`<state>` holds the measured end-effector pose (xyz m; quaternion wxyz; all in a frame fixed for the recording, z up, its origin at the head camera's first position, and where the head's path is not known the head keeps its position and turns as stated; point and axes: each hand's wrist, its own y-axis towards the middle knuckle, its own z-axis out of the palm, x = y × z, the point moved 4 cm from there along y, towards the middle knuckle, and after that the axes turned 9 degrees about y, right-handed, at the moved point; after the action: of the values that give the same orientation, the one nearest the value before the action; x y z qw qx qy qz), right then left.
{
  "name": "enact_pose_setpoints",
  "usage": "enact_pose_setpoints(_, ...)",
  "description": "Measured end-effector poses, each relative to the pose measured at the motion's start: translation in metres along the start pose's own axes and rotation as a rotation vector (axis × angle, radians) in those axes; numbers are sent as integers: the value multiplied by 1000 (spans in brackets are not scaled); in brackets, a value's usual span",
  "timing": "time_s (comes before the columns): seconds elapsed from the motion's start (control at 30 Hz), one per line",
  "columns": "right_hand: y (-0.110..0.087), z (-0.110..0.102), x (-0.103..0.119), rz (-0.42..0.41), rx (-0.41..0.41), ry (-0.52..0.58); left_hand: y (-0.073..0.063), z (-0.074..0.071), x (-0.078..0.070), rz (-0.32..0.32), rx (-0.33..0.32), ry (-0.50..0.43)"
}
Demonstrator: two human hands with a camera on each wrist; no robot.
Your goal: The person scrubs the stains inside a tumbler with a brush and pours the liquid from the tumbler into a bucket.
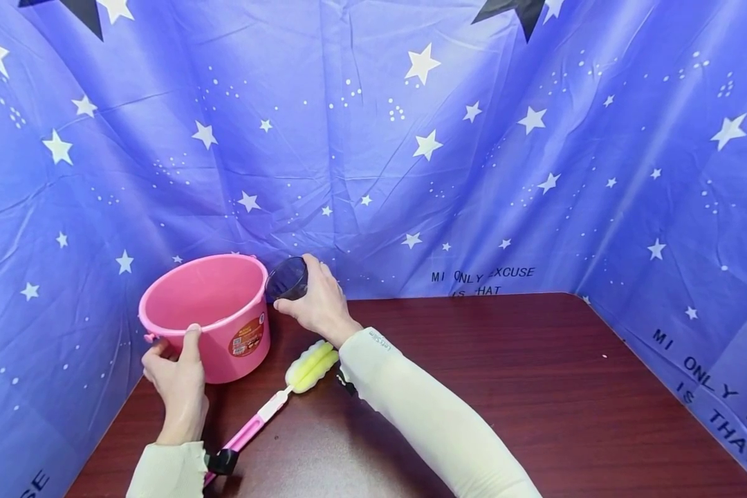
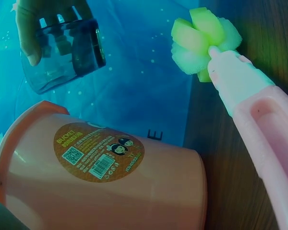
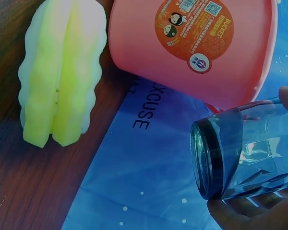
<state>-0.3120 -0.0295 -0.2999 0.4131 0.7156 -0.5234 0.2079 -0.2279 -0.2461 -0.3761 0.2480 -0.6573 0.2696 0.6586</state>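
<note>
Well, the left hand [image 1: 177,387] grips the pink bucket [image 1: 220,361] by its near rim, I'd say to steady it, while the right hand [image 1: 320,304] clasps the dark glass [image 1: 288,278] aloft just beside it, the sponge brush [image 1: 272,407] lying on the table [image 1: 535,380] within reach.

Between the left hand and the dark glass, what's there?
The pink bucket lies between the left hand and the dark glass; the head view shows this.
</note>
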Motion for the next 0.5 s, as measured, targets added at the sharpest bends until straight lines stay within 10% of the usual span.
enact_pose_setpoints(0.5, 2, 6, 7, 22, 7, -16, 2, 1, 1, -9, -5, -3)
